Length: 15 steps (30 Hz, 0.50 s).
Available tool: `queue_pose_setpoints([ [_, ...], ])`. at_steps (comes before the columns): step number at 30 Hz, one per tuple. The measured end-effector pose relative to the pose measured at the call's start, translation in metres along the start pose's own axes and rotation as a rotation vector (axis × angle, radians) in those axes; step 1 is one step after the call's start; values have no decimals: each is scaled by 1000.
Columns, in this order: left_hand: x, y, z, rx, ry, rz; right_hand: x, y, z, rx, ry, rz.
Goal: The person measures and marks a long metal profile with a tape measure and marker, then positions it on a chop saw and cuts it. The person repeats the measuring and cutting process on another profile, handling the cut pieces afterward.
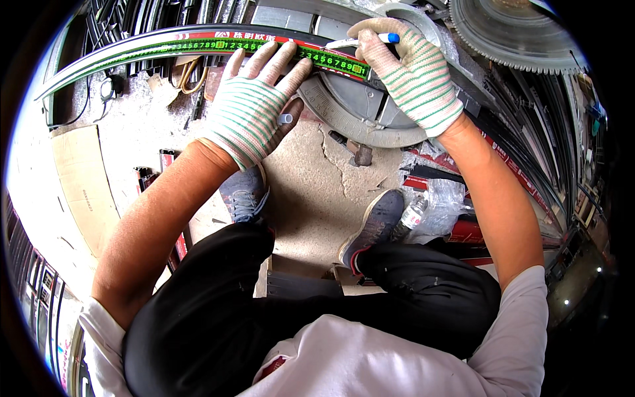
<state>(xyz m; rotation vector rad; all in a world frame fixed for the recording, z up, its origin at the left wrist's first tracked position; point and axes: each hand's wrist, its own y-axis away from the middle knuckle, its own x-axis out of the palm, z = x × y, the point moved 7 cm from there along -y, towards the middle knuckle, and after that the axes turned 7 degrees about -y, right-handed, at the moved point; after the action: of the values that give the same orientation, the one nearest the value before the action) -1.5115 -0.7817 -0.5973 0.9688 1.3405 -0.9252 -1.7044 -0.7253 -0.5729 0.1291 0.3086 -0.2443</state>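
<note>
A green tape measure blade (192, 46) lies along a long black profile strip (159, 32) with a red label band, which runs across the top. My left hand (248, 109), in a white glove with green stripes, holds the blade down on the strip with its fingers spread over it. A small translucent pen cap (284, 119) shows by that hand's thumb. My right hand (417, 76), gloved alike, pinches a white marker pen (350, 42) with a blue end. The pen's tip points left, at the blade's numbered edge near its right end.
Under the strip stands a saw base with a curved scale (350, 126); a round toothed saw blade (512, 36) is at upper right. Dark profiles (529, 132) pile up at the right. A plastic bottle (413, 212) lies by my right shoe (376, 221). Cardboard (86, 178) lies left.
</note>
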Motion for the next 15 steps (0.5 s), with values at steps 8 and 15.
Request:
queue_pose_setpoints([
  [8,-1,-1,-1,4,11,-10,-4,0,-8,-21,-85,-51],
  [15,1,1,-1,1,5,-11,-5,2,-1,13,46,-29],
])
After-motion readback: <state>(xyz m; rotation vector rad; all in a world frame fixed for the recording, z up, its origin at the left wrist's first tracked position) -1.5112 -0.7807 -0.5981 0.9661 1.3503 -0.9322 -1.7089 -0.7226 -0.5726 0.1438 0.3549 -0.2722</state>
